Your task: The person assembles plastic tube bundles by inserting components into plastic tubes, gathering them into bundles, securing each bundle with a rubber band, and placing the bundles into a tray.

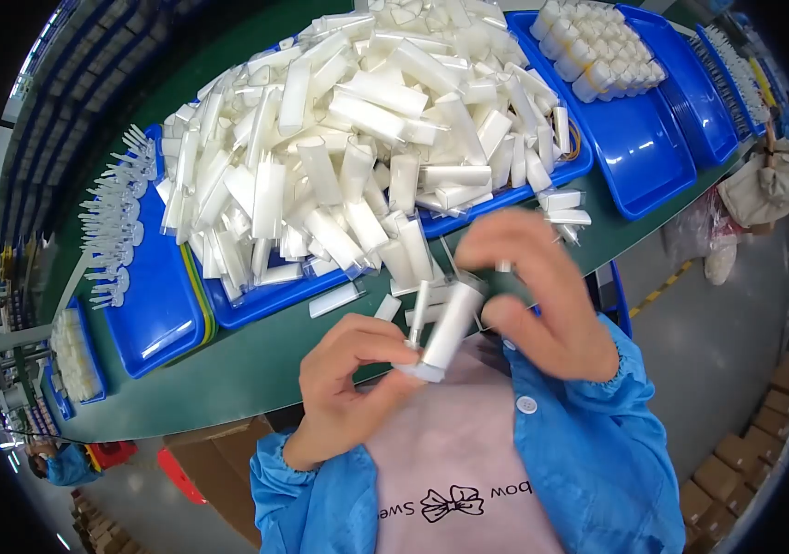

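My left hand [353, 383] pinches the lower end of a white cylindrical part [453, 323]. The part leans up to the right, with a thin white stick [419, 312] beside it. Its far end is blurred and looks clear or glassy. My right hand [547, 295], smeared by motion, curves around the space at that upper end, thumb and fingers apart. I see nothing firmly held in it. Behind the hands rises a large heap of white rectangular pieces in clear sleeves [348, 138]. Several loose pieces [334, 299] lie on the green table [256, 369] near my hands.
A blue tray [150, 314] at left has rows of white stick-like parts [118, 222] along its edge. Another blue tray [644, 166] at right carries white cylindrical parts [597, 51]. Cartons [727, 471] stand on the floor at right. Another person's blue sleeve [71, 464] shows far left.
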Motion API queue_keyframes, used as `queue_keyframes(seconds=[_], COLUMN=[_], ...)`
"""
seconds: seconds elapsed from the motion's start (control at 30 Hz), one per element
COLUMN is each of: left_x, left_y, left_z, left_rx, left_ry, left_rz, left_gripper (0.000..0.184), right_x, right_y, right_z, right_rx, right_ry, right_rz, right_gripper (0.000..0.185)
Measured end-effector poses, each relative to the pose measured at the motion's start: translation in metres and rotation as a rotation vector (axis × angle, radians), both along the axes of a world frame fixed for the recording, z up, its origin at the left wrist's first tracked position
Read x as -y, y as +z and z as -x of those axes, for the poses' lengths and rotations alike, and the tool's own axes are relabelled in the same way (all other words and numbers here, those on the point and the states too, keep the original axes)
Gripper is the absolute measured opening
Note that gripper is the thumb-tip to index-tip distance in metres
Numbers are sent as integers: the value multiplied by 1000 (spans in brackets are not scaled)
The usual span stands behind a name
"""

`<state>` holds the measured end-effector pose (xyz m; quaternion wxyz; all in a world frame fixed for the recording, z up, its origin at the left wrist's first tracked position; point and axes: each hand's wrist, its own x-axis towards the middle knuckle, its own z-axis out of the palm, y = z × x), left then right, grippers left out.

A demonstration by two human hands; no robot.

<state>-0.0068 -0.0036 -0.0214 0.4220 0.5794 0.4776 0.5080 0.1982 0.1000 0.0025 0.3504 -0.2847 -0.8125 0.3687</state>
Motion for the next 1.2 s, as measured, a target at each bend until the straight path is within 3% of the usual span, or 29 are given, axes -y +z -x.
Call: queue_keyframes(seconds=[0.07,0.1,0.17,0.27,0.6,0.7,0.77,0.8,0.87,0.9,1.0,1.2], left_x=[2,3,5,5,3,1,4,5,6,6,6,-4], left_y=[3,6,6,7,8,8,6,6,11,13,11,13], left_z=[4,6,10,11,12,14,15,15,11,8,3,-7], left_rx=[74,102,118,128,155,30,-13,-55,-68,-81,-102,-207], left_ry=[58,62,85,100,123,148,155,160,130,103,-9,-88], left_rz=[52,69,67,70,66,-2,-14,-26,-18,-9,-70,-287], left_gripper=[25,25,24,24,23,21,20,20,23,25,32,34], right_x=[-10,-13,-18,-19,-16,-17,-17,-17,-18,-18,-15,-11], right_y=[-4,-6,-12,-30,-42,-31,-22,-23,-26,-24,-14,-27], right_z=[-10,-17,-26,-20,-13,-19,-25,-27,-30,-29,-16,-2], right_rx=[117,119,567,696,682,584,62,62,-457,-577,-766,-723], right_ry=[-255,-252,-340,-413,-340,-280,-295,-297,-302,-250,-198,-162], right_rz=[-208,-216,-392,-438,-360,-294,137,137,329,394,620,547], right_gripper=[24,24,25,27,28,24,19,19,12,12,16,17])
